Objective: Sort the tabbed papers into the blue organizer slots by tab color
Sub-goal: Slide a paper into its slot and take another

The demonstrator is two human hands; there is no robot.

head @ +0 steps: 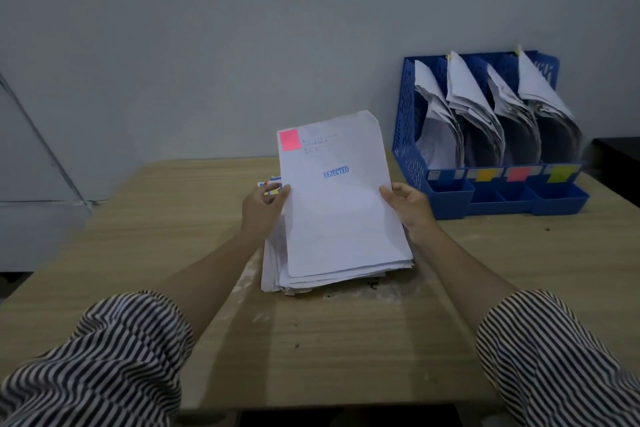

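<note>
A white sheet (339, 204) with a pink tab (290, 140) at its top left corner and a blue "REJECTED" stamp is tilted up off the paper stack (311, 279). My left hand (261, 210) pinches its left edge and my right hand (410, 210) grips its right edge. The blue organizer (403, 135) stands at the back right. Each of its slots holds curled papers. Front labels run blue (444, 175), orange (485, 175), pink-red (516, 174) and yellow-green (558, 174).
The wooden table (173, 253) runs left and toward me, with scuffed white patches near the stack. More tabbed papers (268, 184) peek out behind my left hand. A grey cabinet (34, 166) stands at the left, a dark object (620, 152) at the far right.
</note>
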